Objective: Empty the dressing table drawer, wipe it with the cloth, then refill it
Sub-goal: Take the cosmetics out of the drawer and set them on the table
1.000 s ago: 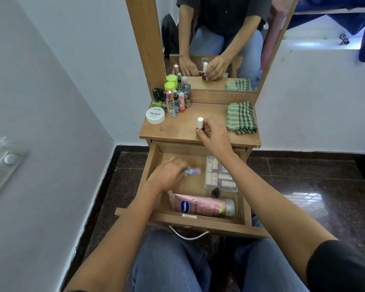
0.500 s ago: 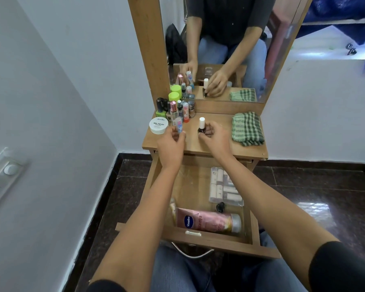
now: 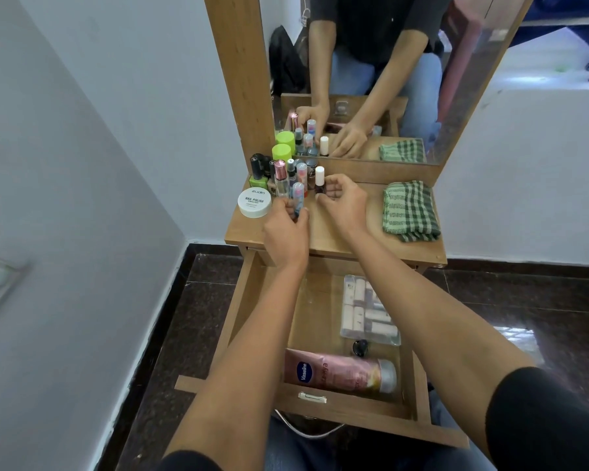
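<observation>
The wooden drawer (image 3: 419, 382) is pulled out under the dressing table top (image 3: 340, 232). Inside it lie a pink Vaseline tube (image 3: 340, 370), a clear packet of small rolls (image 3: 368, 312) and a small black item (image 3: 360, 347). My left hand (image 3: 286, 229) holds a small blue-pink tube (image 3: 298, 195) upright on the table top, beside a cluster of little bottles (image 3: 286, 175). My right hand (image 3: 342, 202) pinches a dark nail polish bottle with a white cap (image 3: 319, 181) standing on the top. A folded green checked cloth (image 3: 410, 210) lies at the right.
A white round nail polish remover tub (image 3: 254, 202) sits at the table's left front. A mirror (image 3: 371, 79) rises behind the top. White walls close in on the left and right. Dark tiled floor (image 3: 524, 300) surrounds the table; my knees are under the drawer.
My left hand has lifted the small tube out of the drawer and set it on the table top by the bottles. My right hand has slid the white-capped bottle back toward the cluster.
</observation>
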